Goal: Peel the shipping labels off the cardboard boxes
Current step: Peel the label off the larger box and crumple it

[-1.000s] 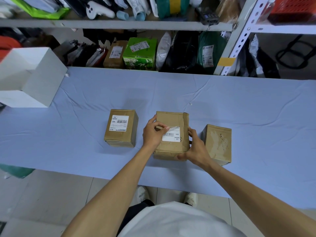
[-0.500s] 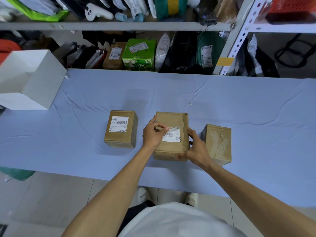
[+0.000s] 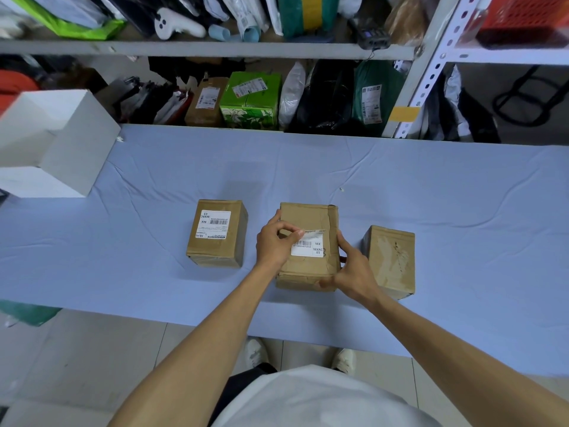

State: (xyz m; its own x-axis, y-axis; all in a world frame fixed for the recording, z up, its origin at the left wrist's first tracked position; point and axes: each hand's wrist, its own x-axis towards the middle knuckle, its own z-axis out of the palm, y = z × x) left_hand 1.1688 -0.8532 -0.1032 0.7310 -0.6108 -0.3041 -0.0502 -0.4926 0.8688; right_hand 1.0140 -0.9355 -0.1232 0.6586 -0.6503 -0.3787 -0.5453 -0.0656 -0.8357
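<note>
Three cardboard boxes stand in a row on the blue table [image 3: 431, 195]. The middle box [image 3: 308, 217] carries a white shipping label [image 3: 309, 248] whose far edge is lifted and folded toward me. My left hand [image 3: 274, 243] pinches that lifted edge at the label's upper left corner. My right hand [image 3: 354, 269] grips the middle box at its right near corner and side. The left box [image 3: 217, 234] has a full white label [image 3: 214, 224] flat on top. The right box [image 3: 389, 260] shows only torn paper residue on its top.
A white open box [image 3: 52, 143] sits at the table's far left. Behind the table a metal shelf [image 3: 215, 49] holds parcels, bags and a green carton [image 3: 251, 100]. A perforated upright [image 3: 428, 66] rises at the back right. The table's near edge runs just in front of my arms.
The label's lifted edge has come a little further toward me under my left fingers. Both hands and the boxes stay in nearly the same place.
</note>
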